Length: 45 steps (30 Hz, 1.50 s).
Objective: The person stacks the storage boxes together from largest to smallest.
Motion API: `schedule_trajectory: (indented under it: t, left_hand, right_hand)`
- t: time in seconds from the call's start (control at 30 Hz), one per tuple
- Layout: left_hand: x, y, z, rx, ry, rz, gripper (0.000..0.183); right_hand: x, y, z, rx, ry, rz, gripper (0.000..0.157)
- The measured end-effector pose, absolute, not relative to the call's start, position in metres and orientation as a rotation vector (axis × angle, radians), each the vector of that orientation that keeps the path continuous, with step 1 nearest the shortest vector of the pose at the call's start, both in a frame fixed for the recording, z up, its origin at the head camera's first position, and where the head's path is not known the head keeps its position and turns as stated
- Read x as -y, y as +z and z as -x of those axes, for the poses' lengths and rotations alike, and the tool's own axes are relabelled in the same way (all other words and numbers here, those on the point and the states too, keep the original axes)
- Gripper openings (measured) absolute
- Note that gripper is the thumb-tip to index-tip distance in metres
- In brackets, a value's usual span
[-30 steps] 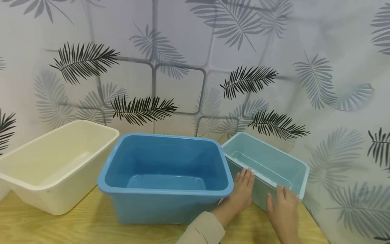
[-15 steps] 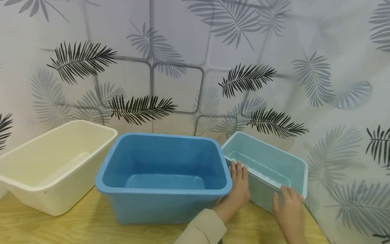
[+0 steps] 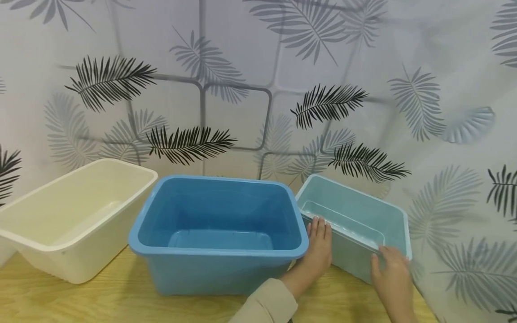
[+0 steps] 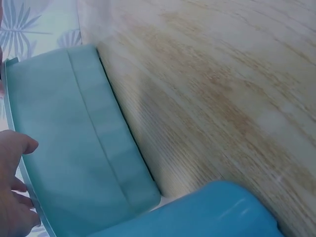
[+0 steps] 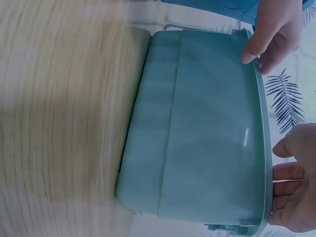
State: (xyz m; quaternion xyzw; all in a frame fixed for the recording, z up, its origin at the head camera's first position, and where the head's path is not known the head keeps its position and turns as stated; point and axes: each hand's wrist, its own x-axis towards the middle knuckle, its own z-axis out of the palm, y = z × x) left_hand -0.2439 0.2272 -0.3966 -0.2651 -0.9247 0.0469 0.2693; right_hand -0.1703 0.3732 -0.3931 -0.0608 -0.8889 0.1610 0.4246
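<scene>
A pale teal plastic bin (image 3: 355, 215) stands at an angle on the right of the wooden table. My left hand (image 3: 319, 246) holds the near rim towards its left end, fingers laid over the edge. In the left wrist view, the left thumb (image 4: 29, 144) lies against the outer wall. Near the right front corner, my right hand (image 3: 392, 278) grips the same rim, fingers reaching over it and thumb on the outside. The right wrist view shows this hand's fingers (image 5: 289, 186) curled at the rim. Part of the left forearm overlaps the blue tub's right side.
A larger blue tub (image 3: 218, 273) stands in the middle, close to the bin's left end. To the far left is a cream tub (image 3: 93, 251). A leaf-patterned sheet (image 3: 250, 58) hangs behind the wooden table (image 3: 121, 309).
My right hand has slid rightward along the rim to the front corner. My left hand has shifted slightly left, and the teal bin has moved a little to the right.
</scene>
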Motion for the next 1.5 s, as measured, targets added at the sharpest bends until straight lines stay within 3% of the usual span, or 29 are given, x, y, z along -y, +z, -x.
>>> schedule_trajectory:
  t: [0.13,0.43,1.2,1.4,1.5]
  left_hand:
    - [-0.225,-0.400,0.242,2.392,0.081,0.730,0.049]
    - [-0.222,-0.397,0.240,2.563,0.293,0.591,0.068]
    - [-0.211,-0.399,0.229,2.444,0.056,0.917,0.057]
    - [-0.210,-0.405,0.229,2.182,-0.006,0.862,0.046]
    - [-0.211,-0.407,0.231,2.043,-0.030,0.805,0.027]
  right_hand:
    - [-0.377,-0.393,0.171,2.235,0.423,0.197,0.023]
    - [-0.381,-0.391,0.173,2.235,0.422,0.205,0.021]
    - [-0.403,-0.391,0.173,2.325,0.492,0.308,0.025]
    - [-0.407,-0.394,0.173,2.283,0.420,0.261,0.022]
    - [-0.411,-0.394,0.172,2.264,0.356,0.218,0.021]
